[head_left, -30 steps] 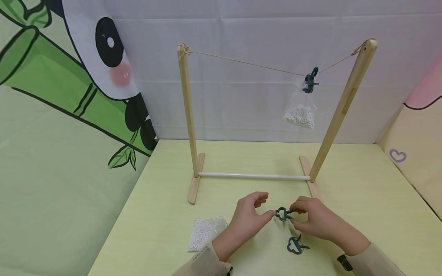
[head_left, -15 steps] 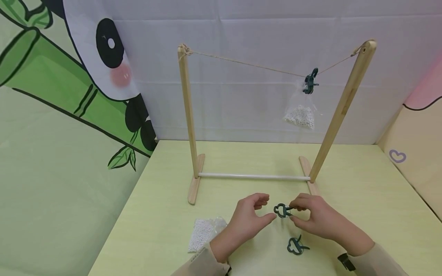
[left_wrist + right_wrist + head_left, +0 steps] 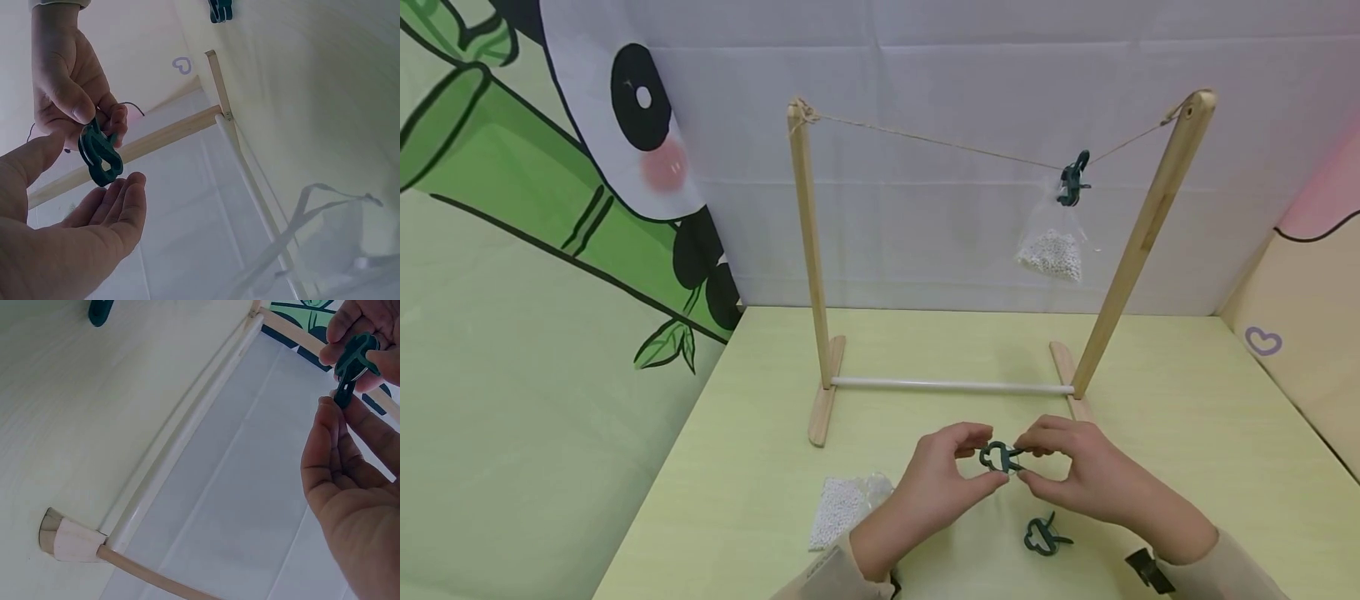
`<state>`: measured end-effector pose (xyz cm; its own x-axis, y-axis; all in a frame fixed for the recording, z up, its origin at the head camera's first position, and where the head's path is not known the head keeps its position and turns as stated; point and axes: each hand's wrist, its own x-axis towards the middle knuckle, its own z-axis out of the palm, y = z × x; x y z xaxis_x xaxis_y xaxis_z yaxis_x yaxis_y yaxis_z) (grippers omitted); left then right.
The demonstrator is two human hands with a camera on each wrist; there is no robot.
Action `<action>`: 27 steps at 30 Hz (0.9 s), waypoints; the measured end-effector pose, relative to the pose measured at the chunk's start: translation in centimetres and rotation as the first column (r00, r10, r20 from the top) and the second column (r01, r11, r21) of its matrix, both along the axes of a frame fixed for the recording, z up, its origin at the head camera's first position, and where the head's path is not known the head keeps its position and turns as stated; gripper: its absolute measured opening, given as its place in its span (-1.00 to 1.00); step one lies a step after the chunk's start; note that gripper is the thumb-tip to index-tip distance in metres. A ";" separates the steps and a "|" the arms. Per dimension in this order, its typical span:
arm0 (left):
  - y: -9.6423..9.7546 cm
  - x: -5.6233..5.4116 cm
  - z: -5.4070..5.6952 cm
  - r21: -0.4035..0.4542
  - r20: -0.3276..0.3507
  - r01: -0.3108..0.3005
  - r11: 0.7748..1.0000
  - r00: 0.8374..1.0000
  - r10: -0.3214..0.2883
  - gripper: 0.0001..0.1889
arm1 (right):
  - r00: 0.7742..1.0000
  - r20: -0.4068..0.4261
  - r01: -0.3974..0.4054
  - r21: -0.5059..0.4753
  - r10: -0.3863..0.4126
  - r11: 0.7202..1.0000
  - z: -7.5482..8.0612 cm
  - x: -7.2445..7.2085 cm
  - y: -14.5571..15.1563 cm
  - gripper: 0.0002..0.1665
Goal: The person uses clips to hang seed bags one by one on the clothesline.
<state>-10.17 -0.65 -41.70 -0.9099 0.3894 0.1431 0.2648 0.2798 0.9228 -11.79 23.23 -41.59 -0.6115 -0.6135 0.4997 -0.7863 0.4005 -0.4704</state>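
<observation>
A dark green plastic spring clip [image 3: 1000, 457] is above the table, pinched by its handles between the thumb and fingers of my right hand [image 3: 1075, 462]. My left hand [image 3: 943, 471] surrounds the clip's jaw end, with thumb and fingers apart; whether they touch it is hard to tell. Another green clip [image 3: 1045, 535] lies on the table below the right hand. On the string [image 3: 925, 137] hangs a clear bag of small white beads [image 3: 1051, 252], held by a third clip [image 3: 1073, 179]. A second bag of white beads [image 3: 837, 510] lies beside the left forearm, which partly hides it.
Two slanted wooden posts [image 3: 808, 250] on flat wooden feet carry the string. A white rod [image 3: 951, 384] joins them low down, just beyond the hands. The pale yellow table [image 3: 722, 467] meets a white cloth backdrop [image 3: 925, 242] behind.
The right hand has carried the clip left and slightly up, in between the left thumb and fingers. The hanging bag and the clip on the table stay put.
</observation>
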 end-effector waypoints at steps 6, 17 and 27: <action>-0.4 0.3 0.4 0.010 -0.003 0.014 1.000 1.000 -0.014 -0.56 | 0.998 -0.033 -0.048 -0.048 0.046 0.998 0.5 0.1 -0.5 -0.54; -1.1 0.4 1.1 0.009 -0.014 0.036 0.999 0.999 -0.036 -0.57 | 1.000 0.027 -0.013 -0.019 0.013 1.000 1.9 0.6 -1.1 -0.57; -1.4 0.1 1.3 0.005 -0.084 0.043 0.999 0.996 -0.042 -0.61 | 0.999 -0.014 -0.047 -0.042 0.046 0.998 2.2 0.5 -1.2 -0.47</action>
